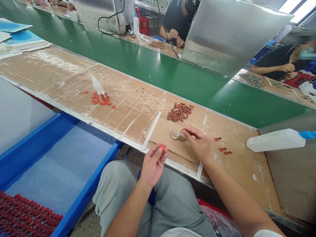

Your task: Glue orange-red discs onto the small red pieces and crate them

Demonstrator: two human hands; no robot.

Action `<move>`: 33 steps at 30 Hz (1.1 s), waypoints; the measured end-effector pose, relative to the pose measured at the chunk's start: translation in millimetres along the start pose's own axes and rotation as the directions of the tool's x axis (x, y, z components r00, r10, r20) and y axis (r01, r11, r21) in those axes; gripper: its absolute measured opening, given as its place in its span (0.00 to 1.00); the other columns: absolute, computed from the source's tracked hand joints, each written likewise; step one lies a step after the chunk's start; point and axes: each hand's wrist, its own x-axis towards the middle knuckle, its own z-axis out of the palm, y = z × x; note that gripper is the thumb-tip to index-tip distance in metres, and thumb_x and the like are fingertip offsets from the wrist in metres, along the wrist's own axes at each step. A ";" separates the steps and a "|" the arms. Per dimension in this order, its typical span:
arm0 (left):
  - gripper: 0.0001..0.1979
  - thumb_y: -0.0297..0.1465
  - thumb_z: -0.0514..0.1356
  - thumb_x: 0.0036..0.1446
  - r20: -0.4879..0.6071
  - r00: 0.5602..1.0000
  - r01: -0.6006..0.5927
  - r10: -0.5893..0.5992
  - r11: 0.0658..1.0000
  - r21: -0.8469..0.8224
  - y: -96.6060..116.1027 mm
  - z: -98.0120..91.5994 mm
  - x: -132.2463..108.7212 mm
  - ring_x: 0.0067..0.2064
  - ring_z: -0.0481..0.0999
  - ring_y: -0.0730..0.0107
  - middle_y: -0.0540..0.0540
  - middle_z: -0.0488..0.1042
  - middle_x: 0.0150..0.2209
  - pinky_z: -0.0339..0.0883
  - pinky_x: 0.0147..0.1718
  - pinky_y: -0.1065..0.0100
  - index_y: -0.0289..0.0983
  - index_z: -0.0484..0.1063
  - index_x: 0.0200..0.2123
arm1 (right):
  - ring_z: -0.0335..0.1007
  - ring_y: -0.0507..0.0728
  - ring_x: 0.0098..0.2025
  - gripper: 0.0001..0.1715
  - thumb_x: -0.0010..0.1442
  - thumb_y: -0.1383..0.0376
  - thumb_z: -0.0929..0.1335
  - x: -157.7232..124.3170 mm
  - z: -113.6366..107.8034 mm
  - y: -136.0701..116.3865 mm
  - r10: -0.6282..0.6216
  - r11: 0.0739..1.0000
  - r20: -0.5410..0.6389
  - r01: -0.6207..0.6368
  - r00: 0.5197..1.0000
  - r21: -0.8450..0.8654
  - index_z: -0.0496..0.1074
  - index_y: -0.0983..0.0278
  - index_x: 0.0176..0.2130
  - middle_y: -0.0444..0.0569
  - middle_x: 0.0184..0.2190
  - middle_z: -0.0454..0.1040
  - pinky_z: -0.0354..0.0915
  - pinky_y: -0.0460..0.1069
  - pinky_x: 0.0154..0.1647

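Your left hand (pixel 153 164) holds a small red plastic disc (pixel 162 147), thumb and fingertips together on its edge. Your right hand (pixel 197 143) pinches a thin dark-tipped sliver (pixel 184 130), thumb and forefinger closed on it; it's too small to identify. Risks: the disc is smooth and small, so a slack grip could drop it into the gap by your knees. The sliver could slip or bend under uneven pressure. Your right hand sits just beside the clear shallow cup (pixel 175 135), so a careless move could tip it across the brown cardboard sheet (pixel 160 133). At 11 o'clock from that hand, the loose heap of red-and-black parts (pixel 179 112) could scatter if brushed. Three red pieces (pixel 223 149) lie at 3 o'clock, with a white plastic squeeze bottle (pixel 275 140) beyond. At 8 o'clock from your left hand, the blue tray (pixel 14 164) holds rows of red parts (pixel 24 215).
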 end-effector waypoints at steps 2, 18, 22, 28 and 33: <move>0.11 0.24 0.68 0.48 0.001 1.000 0.007 -0.007 1.000 0.005 -0.4 -0.4 -0.1 0.37 0.80 0.75 0.45 0.81 0.38 0.74 0.39 0.78 0.35 0.79 0.38 | 0.75 0.55 0.33 0.10 0.55 0.63 0.72 -4.9 3.8 -4.0 -0.112 0.993 -0.007 0.112 0.994 -0.047 0.79 0.58 0.39 0.46 0.36 0.81 0.72 0.51 0.37; 0.12 0.23 0.69 0.48 0.025 1.000 0.013 -0.013 1.000 0.010 1.4 0.1 -0.9 0.38 0.80 0.75 0.46 0.81 0.38 0.74 0.41 0.76 0.36 0.78 0.38 | 0.77 0.56 0.38 0.09 0.57 0.66 0.70 -3.1 12.3 1.9 -0.336 0.925 0.108 0.349 0.936 -0.148 0.78 0.57 0.39 0.47 0.37 0.80 0.72 0.53 0.41; 0.12 0.24 0.69 0.48 0.024 1.000 0.012 -0.012 1.000 0.009 2.3 0.7 -1.2 0.38 0.80 0.74 0.46 0.81 0.38 0.74 0.42 0.76 0.35 0.78 0.38 | 0.77 0.58 0.38 0.08 0.57 0.62 0.70 -4.7 12.8 0.4 -0.226 0.955 0.109 0.242 0.968 -0.172 0.78 0.55 0.38 0.46 0.36 0.80 0.72 0.54 0.42; 0.13 0.24 0.69 0.47 -0.005 1.000 0.007 -0.007 1.000 0.025 2.7 1.0 -1.8 0.39 0.81 0.72 0.45 0.81 0.39 0.74 0.44 0.73 0.35 0.78 0.39 | 0.76 0.57 0.35 0.08 0.56 0.60 0.70 -5.8 12.0 -2.6 -0.163 0.966 0.124 0.184 0.979 -0.180 0.78 0.54 0.38 0.45 0.35 0.80 0.72 0.54 0.41; 0.12 0.24 0.68 0.49 0.016 1.000 0.003 -0.003 0.999 0.039 3.3 1.2 -2.6 0.39 0.80 0.75 0.46 0.80 0.40 0.73 0.42 0.76 0.36 0.78 0.39 | 0.76 0.57 0.36 0.07 0.54 0.60 0.72 -6.6 11.4 -6.2 -0.109 0.987 0.051 0.114 0.993 -0.113 0.79 0.56 0.37 0.46 0.35 0.80 0.72 0.54 0.42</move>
